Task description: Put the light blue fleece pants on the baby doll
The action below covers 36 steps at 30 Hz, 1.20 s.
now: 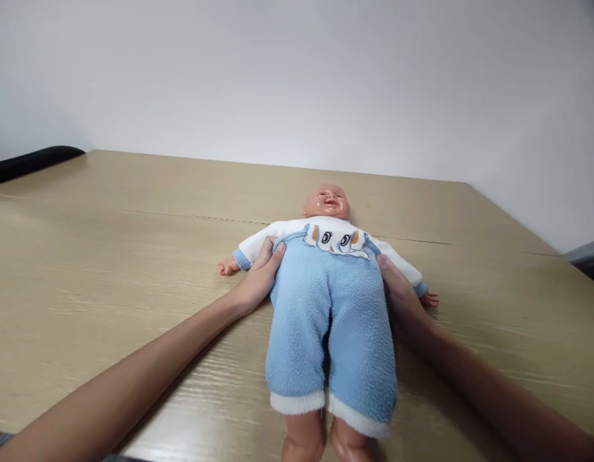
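Note:
A baby doll (328,204) lies on its back, its head toward the far side and its arms spread out. It wears a white top (263,237) with blue cuffs and light blue fleece overalls (304,308) with white hems and an animal face on the bib. My left hand (264,273) grips the left side of the overalls near the waist, thumb on top. On the other side my right hand (398,285) grips the overalls too, its thumb on the edge and its other fingers hidden. The doll's feet are cut off at the bottom.
The doll rests on a wide wooden table (133,244) with seams across its top. Behind the table stands a plain pale wall (297,77). A black curved object (42,158) shows beyond the far left edge, and another dark object (590,256) at the right.

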### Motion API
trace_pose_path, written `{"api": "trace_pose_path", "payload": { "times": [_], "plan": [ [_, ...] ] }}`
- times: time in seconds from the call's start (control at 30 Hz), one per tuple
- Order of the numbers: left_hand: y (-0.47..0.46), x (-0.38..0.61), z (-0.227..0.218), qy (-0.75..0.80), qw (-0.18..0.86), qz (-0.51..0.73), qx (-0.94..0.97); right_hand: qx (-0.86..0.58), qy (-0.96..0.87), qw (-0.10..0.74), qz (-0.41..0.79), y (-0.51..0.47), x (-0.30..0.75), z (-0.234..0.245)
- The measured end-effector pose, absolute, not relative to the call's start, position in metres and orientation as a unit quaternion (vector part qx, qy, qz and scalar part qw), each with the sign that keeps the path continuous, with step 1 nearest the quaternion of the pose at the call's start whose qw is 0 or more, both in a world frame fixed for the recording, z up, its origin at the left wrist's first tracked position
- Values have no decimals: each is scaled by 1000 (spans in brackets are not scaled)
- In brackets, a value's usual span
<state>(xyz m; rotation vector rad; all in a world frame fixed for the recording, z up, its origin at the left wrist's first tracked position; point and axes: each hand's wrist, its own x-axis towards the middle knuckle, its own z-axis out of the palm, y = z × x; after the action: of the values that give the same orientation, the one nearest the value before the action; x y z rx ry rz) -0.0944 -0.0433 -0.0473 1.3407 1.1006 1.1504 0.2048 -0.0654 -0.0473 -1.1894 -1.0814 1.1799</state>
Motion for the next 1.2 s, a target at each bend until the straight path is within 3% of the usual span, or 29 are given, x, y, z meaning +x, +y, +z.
{"api": "trace_pose_path", "payload": {
  "times": [0.27, 0.9, 1.2],
  "plan": [
    [-36, -98, -35, 442, 420, 427, 667, -532, -487, 530, 446, -58, 203, -40],
    [-27, -105, -34, 392, 462, 504, 616, -520, -574, 500, 387, -60, 211, -34],
    [-30, -102, -33, 409, 388, 545, 621, -515, -534, 490, 459, -35, 218, -3]
  ]
}}
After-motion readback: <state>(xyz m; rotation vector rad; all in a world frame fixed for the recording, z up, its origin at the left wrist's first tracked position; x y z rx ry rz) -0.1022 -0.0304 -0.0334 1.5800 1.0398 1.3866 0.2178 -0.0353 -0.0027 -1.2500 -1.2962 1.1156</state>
